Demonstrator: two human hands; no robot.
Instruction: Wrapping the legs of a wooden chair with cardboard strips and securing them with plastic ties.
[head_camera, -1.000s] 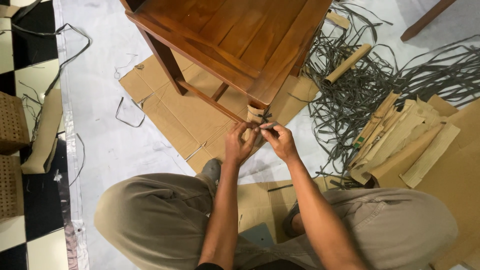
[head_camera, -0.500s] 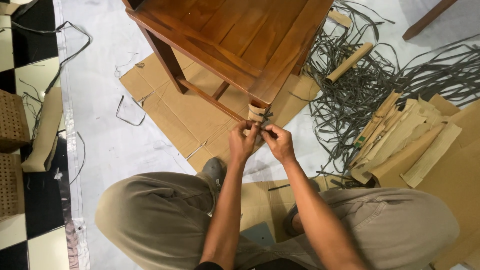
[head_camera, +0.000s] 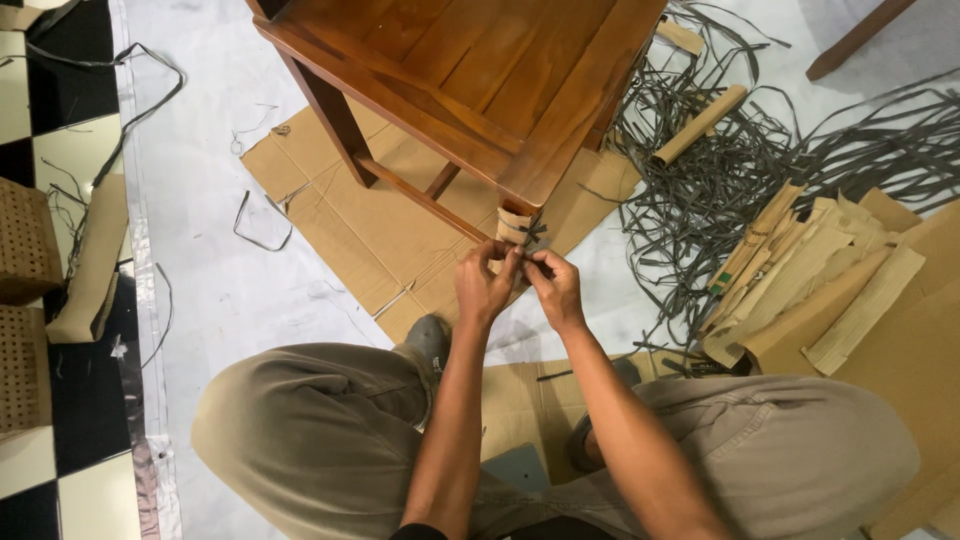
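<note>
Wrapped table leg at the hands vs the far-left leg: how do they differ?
The wrapped table leg is covered in tan cardboard tied with a dark strap; the bare leg shows plain brown wood. The wrapped one has the left hand and right hand working at it; the bare one is untouched. The wrapped leg sits nearest the person, the bare one farther left. Both belong to the same wooden table and stand over flattened cardboard.
</note>
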